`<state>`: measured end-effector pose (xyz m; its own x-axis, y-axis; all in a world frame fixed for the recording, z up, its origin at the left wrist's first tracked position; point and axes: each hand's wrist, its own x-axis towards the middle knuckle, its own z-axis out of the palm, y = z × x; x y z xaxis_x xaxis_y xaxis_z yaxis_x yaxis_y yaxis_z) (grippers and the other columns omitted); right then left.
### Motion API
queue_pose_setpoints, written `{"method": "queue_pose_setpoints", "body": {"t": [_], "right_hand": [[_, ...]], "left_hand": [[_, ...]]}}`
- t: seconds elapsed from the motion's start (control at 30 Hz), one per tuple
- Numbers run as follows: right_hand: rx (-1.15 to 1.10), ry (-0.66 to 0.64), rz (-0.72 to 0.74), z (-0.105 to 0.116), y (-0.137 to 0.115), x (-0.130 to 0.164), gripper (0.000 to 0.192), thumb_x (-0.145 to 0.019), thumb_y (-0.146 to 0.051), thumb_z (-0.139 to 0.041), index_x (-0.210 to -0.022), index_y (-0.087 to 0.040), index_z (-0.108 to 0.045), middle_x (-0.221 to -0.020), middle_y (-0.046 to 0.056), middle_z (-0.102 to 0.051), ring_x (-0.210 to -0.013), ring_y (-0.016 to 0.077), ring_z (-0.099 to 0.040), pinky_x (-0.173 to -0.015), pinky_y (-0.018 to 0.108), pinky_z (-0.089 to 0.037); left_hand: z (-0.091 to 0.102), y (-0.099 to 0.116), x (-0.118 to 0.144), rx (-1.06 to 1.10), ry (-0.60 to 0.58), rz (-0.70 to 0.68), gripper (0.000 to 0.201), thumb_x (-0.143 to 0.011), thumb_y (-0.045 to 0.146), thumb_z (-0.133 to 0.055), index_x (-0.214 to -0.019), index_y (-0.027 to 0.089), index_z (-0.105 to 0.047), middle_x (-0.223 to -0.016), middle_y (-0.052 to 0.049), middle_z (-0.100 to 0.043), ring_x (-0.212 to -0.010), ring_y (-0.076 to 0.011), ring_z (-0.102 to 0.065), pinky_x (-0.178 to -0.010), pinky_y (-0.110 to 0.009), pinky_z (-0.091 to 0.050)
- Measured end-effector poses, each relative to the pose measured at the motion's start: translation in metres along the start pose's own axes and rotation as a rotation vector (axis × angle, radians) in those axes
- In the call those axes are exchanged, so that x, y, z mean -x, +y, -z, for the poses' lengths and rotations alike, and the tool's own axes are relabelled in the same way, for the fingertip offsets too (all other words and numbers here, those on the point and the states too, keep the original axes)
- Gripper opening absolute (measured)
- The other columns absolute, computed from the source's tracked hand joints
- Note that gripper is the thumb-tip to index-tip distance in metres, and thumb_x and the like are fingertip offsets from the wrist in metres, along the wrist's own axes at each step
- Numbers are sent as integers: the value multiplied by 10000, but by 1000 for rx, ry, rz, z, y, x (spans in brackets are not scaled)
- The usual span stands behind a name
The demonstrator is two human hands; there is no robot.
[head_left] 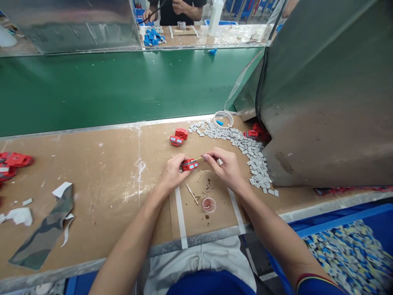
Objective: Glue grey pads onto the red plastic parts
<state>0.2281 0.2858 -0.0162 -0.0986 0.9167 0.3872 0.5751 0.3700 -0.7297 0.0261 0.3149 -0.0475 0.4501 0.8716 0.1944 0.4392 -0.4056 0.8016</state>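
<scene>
My left hand (172,174) is closed around a small red toy car (190,165) with pale windows. A thin cotton swab (199,158) is pinched in my right hand (226,169), its tip at the car's upper side. Below them on the cardboard lies another cotton swab (192,194), beside a small clear cup (209,205) of pinkish liquid. Brown wet spots dot the cardboard around the cup. Just beyond my hands, two more red toy pieces (176,141) sit together.
Many small grey tiles (259,164) curve along the right, with a tape roll (223,120) at their far end. A metal housing (325,98) rises on the right. Beyond the table runs a green belt (123,86). Camouflage cloth (46,233) and red pieces (18,159) lie left.
</scene>
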Motion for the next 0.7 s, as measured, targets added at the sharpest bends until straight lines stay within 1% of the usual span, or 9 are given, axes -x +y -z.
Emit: {"method": "queue_pose_setpoints", "body": {"t": [0.1,0.23,0.4,0.53,0.6,0.7], "right_hand": [[16,-7,6,-1,2,0,300,-999,-328,-558,-768,-174,-671,-671,23,-603,-597,140,-504,-579,275,-358],[39,0,27,0,3,0,301,-999,-324,-563,-763,-172,-670,-655,18,-581,-586,138,-490,-571,275,-346],[-17,-3,33,-4,-1,1,286,-1012,-317,-549,-815,-171,-696,-706,37,-638,-624,148,-541,-606,275,-387],[-17,20,42,-6,0,-1,318,-1017,-354,-538,-825,-167,-708,-728,53,-659,-642,158,-560,-614,287,-399],[-38,15,29,0,-2,-1,327,-1014,-373,-541,-825,-167,-711,-734,57,-668,-654,166,-572,-619,294,-411],[-96,-29,7,23,-14,7,283,-1005,-352,-564,-839,-180,-716,-766,55,-686,-701,178,-607,-647,305,-441]], "left_hand": [[0,0,0,-13,0,-8,85,-837,162,-685,-905,187,-641,-862,-27,-704,-791,-185,-651,-725,-281,-486],[1,-1,0,-14,-7,-27,102,-830,138,-679,-903,191,-633,-859,-23,-700,-790,-183,-645,-726,-279,-480],[0,-3,0,-34,-12,-29,90,-843,164,-675,-915,190,-627,-870,-27,-704,-796,-187,-644,-741,-288,-482],[1,-4,1,-45,-16,-15,92,-850,181,-668,-927,196,-620,-897,-29,-711,-812,-190,-651,-757,-294,-489],[2,-3,2,-38,-23,-9,117,-850,182,-668,-954,201,-619,-922,-31,-719,-824,-191,-659,-766,-295,-492],[4,-3,3,-25,-31,-7,141,-852,186,-669,-980,202,-615,-954,-40,-730,-849,-199,-674,-784,-303,-496]]}}
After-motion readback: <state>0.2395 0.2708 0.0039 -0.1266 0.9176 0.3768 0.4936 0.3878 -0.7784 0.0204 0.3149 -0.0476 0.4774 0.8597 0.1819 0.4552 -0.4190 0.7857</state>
